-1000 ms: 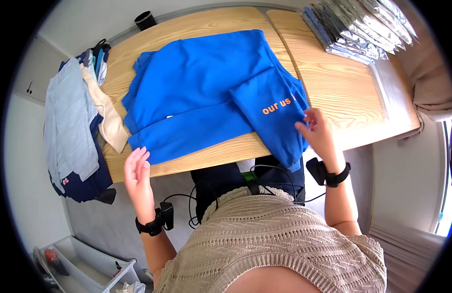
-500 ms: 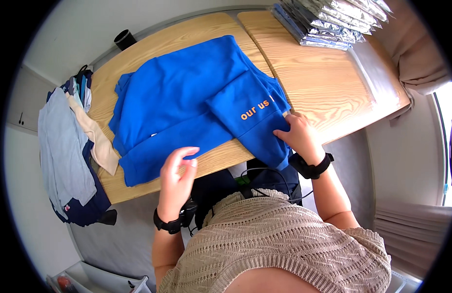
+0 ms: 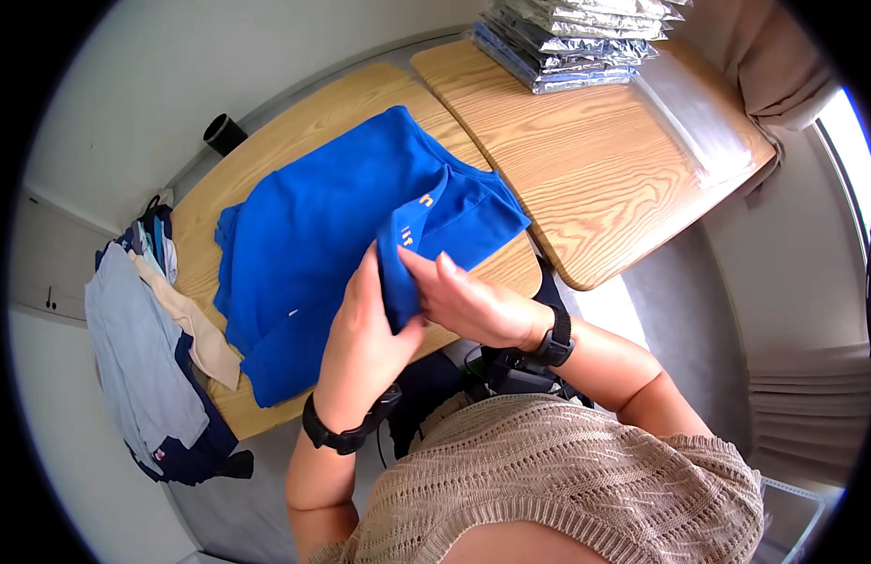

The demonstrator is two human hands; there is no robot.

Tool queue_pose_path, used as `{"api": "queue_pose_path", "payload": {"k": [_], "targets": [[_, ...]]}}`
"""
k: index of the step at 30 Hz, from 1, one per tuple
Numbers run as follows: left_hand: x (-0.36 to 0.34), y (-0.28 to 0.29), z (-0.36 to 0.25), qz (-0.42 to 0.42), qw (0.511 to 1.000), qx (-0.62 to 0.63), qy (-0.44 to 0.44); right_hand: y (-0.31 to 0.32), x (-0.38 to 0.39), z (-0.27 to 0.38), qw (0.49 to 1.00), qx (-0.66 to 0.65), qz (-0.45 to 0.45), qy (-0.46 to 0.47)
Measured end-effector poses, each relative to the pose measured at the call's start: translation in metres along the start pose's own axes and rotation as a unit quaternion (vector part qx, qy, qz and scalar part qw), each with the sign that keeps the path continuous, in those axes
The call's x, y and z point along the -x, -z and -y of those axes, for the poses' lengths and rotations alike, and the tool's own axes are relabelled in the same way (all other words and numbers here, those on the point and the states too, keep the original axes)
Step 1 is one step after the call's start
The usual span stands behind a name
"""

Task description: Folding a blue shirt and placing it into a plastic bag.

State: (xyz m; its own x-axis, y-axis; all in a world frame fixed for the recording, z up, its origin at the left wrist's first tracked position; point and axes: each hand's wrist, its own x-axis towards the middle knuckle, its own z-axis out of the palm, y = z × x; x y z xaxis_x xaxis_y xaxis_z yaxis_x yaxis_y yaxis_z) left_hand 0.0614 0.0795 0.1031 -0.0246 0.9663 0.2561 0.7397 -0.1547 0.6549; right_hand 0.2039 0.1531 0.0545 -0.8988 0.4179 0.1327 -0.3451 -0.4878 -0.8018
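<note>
Blue shirt [image 3: 332, 226] spread on wooden table [image 3: 586, 160], near edge, by person. Left hand [image 3: 365, 334] and right hand [image 3: 463, 301] both closed on shirt's lifted flap, pinching it between them, above table edge. Likely step: folding flap over body of shirt. To do well: keep both pinches level, pull flap taut, align edge with shirt's side, smooth creases. Silver packets [image 3: 572, 38] at table's far end; clothes pile [image 3: 153, 348] hangs off table's left end.

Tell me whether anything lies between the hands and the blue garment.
Nothing does. The left hand and right hand both already pinch a raised fold of the blue garment over the wooden table.
</note>
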Motion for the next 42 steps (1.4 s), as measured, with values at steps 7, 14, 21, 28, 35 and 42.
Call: {"api": "queue_pose_path", "payload": {"k": [7, 14, 21, 28, 35, 42], "targets": [[-0.011, 0.032, 0.037, 0.036, 0.987, -0.004, 0.156, 0.048, 0.018, 0.071, 0.884, 0.462, -0.064, -0.043], [-0.042, 0.053, 0.060, 0.031, 0.988, -0.018, 0.152, 0.117, 0.026, 0.097, 0.723, 0.635, -0.242, -0.122], [-0.077, 0.092, 0.087, -0.061, 0.990, 0.025, 0.124, 0.136, 0.017, 0.094, 0.687, 0.656, -0.183, -0.254], [-0.100, 0.123, 0.098, -0.092, 0.980, -0.148, 0.093, 0.132, 0.017, 0.097, 0.704, 0.636, -0.177, -0.261], [-0.137, 0.127, 0.132, -0.166, 0.964, -0.203, 0.037, 0.130, 0.018, 0.096, 0.683, 0.661, -0.187, -0.249], [-0.140, 0.096, 0.163, -0.110, 0.981, -0.161, 0.011, 0.125, 0.013, 0.093, 0.694, 0.649, -0.182, -0.255]]}}
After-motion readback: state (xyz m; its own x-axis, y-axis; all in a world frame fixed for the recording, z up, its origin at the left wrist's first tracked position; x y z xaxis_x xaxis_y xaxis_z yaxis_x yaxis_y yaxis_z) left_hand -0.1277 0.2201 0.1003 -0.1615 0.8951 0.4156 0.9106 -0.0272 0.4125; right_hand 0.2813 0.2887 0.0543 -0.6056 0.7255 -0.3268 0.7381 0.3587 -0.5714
